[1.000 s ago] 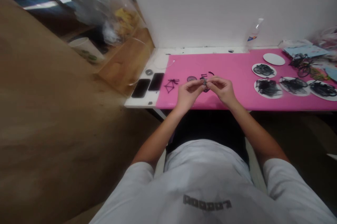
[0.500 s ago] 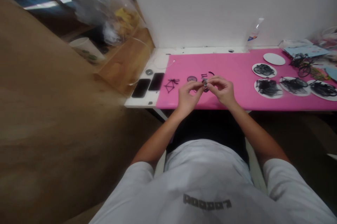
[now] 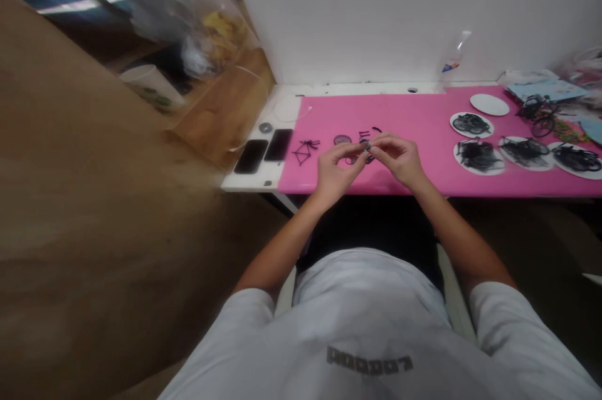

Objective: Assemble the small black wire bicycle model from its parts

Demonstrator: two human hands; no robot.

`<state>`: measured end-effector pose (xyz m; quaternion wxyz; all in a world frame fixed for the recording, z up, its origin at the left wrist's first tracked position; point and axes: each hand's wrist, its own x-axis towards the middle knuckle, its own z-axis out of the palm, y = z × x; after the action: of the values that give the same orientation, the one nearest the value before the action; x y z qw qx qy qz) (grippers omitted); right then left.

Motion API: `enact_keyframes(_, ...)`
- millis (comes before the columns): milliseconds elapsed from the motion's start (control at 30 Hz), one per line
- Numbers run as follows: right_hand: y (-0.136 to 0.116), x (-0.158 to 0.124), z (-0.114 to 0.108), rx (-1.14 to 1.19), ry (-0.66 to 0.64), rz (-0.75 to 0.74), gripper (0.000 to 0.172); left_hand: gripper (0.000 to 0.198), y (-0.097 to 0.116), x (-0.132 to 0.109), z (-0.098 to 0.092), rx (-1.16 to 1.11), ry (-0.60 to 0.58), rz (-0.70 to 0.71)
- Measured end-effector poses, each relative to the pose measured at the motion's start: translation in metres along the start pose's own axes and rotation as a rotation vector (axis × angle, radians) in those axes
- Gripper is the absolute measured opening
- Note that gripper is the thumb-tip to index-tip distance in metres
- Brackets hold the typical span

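Note:
Fingertips of my left hand (image 3: pixel 339 168) and my right hand (image 3: pixel 399 158) meet over the pink mat, both pinching a small dark part (image 3: pixel 366 145). Its exact kind is too small to make out. Left of my hands lies a black miniature bicycle frame (image 3: pixel 305 150). A small black wheel (image 3: pixel 342 140) rests just behind my left fingers. Beyond the fingertips are a small black H-shaped piece (image 3: pixel 364 134) and a short curved black piece (image 3: pixel 377 130). More dark parts beneath my fingers are partly hidden.
To the right, white plates hold black parts, among them a near plate (image 3: pixel 480 169); a bare white plate (image 3: pixel 490 105) lies behind. An assembled miniature bicycle (image 3: pixel 538 115) stands at far right. Two black phones (image 3: pixel 279 145) lie left. A clear bottle (image 3: pixel 456 54) stands by the wall.
Both hands stay together at nearly the same spot, with the fingertips shifted very slightly around the small part. The view has moved a little; nothing else differs.

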<state>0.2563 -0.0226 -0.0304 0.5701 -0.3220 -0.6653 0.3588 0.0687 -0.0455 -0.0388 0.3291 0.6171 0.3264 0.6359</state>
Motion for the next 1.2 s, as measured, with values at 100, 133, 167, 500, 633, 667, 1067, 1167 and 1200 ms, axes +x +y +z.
enact_keyframes(100, -0.002, -0.001, 0.001, -0.054, 0.019, -0.049, 0.031, 0.025, 0.001, 0.0, 0.001, 0.004, 0.012, -0.02)
enact_keyframes(133, -0.003, -0.001, 0.001, -0.085, 0.026, -0.062, 0.03, 0.025, 0.001, -0.001, 0.001, 0.006, 0.015, -0.024)
enact_keyframes(167, -0.005, -0.002, 0.001, -0.122, 0.034, -0.076, 0.029, 0.025, 0.001, -0.001, 0.001, 0.01, 0.019, -0.026)
enact_keyframes(500, -0.016, -0.009, 0.005, -0.387, 0.083, -0.247, 0.008, 0.021, 0.003, -0.002, 0.002, 0.024, 0.057, -0.011)
enact_keyframes(633, -0.014, -0.01, 0.006, -0.374, 0.086, -0.221, 0.011, 0.021, 0.002, -0.002, 0.002, 0.015, 0.057, -0.016)
enact_keyframes(667, -0.014, -0.01, 0.006, -0.367, 0.086, -0.222, 0.011, 0.021, 0.002, -0.002, 0.002, 0.013, 0.057, -0.017)
enact_keyframes(1067, 0.026, 0.02, -0.057, -0.666, 0.043, -0.103, 0.018, 0.051, -0.032, 0.01, 0.001, -0.221, 0.039, -0.271)
enact_keyframes(1167, 0.045, 0.025, -0.089, -0.84, -0.064, 0.043, 0.022, 0.051, -0.045, 0.014, -0.003, -0.266, 0.034, -0.339)
enact_keyframes(1200, 0.05, 0.026, -0.098, -0.893, -0.093, 0.096, 0.024, 0.05, -0.049, 0.015, -0.004, -0.275, 0.031, -0.364)
